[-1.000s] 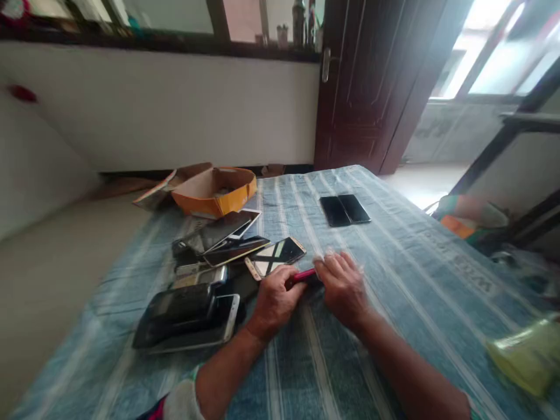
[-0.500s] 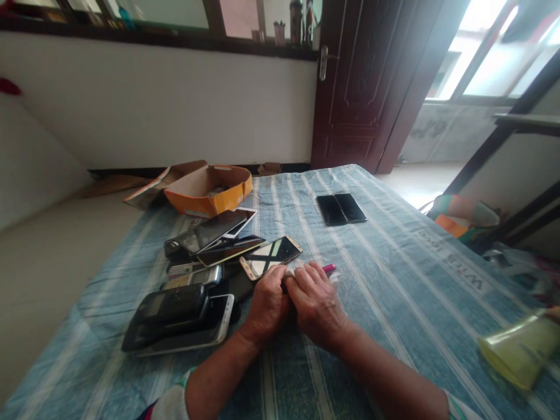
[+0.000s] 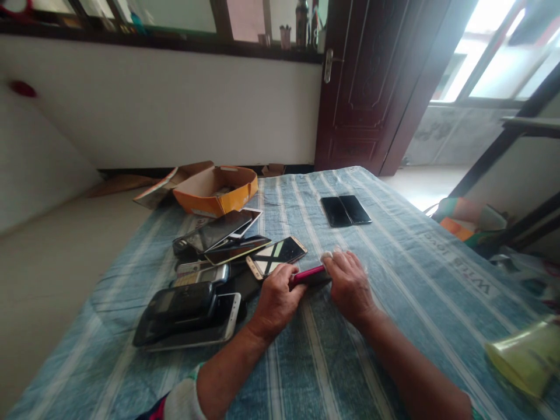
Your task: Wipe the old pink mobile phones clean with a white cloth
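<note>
A pink-edged phone (image 3: 308, 274) is tilted up between my hands. My left hand (image 3: 276, 296) grips its left end, fingers wrapped round the edge. At its right end my right hand (image 3: 350, 286) is closed on a whitish cloth or tissue (image 3: 327, 256), pressed against the phone. Just beyond my left hand lies a gold-framed phone (image 3: 277, 255). Several more phones form a loose pile to the left, among them a white-edged phone (image 3: 225, 318), a thick black device (image 3: 186, 303) and a silver keypad phone (image 3: 202, 272).
An open orange cardboard box (image 3: 216, 195) stands at the table's back left. Two dark phones (image 3: 345, 210) lie side by side farther back. A yellow translucent object (image 3: 522, 356) is at the right edge. Striped blue cloth (image 3: 394, 274) covers the table.
My right hand has moved right with the whitish cloth, away from my left hand. More of the pink-edged phone now shows between them. The camera view has shifted slightly.
</note>
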